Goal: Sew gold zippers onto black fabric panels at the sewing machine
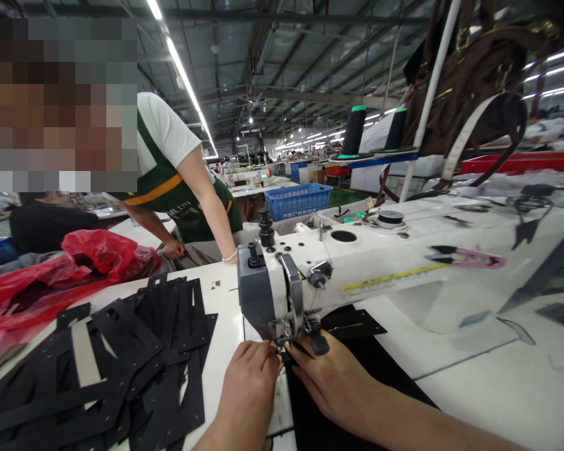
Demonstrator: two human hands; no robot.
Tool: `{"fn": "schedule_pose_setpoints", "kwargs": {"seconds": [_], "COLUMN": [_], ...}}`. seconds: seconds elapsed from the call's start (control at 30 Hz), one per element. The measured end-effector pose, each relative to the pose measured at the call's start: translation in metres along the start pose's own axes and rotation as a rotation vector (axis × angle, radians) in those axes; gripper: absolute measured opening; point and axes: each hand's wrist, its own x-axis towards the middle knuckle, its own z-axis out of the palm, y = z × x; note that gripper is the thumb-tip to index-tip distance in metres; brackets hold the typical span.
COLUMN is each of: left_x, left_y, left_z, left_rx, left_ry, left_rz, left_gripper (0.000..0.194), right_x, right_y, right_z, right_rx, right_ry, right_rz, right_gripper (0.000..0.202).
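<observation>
In the head view, my left hand [250,383] is closed beside the needle area of a white sewing machine [385,257]. Its fingertips pinch the left edge of black fabric [313,416] at the presser foot [281,347]. My right hand [331,371] lies just right of the foot, under the machine head, fingers bent and holding the same fabric down. The cloth runs from the needle toward me, partly under my right forearm. Both hands' fingertips are partly hidden by the machine parts. The needle itself is too small to make out.
Black strips [136,363] with small holes are heaped at left, near a red plastic bag [94,260]. A co-worker in a green apron [169,194] leans on the table behind the machine. Pink-handled thread snips [479,257] rest on the machine arm. Thread cones [354,134] stand behind.
</observation>
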Motion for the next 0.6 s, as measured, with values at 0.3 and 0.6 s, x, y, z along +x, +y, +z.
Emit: {"fn": "schedule_pose_setpoints", "kwargs": {"seconds": [0.3,0.6], "left_x": [0.0007,0.0003], "left_y": [0.0026,0.0007], "left_z": [-0.0054,-0.0044], "left_rx": [0.009,0.023], "left_ry": [-0.007,0.003], "left_rz": [-0.013,0.005], "left_gripper": [0.014,0.014], "right_x": [-0.0060,-0.0005], "right_y": [0.0058,0.0068], "right_z": [0.0073,0.0041], "right_rx": [-0.008,0.047], "right_ry": [0.154,0.111], "right_rz": [-0.022,-0.003], "right_gripper": [0.031,0.028]}}
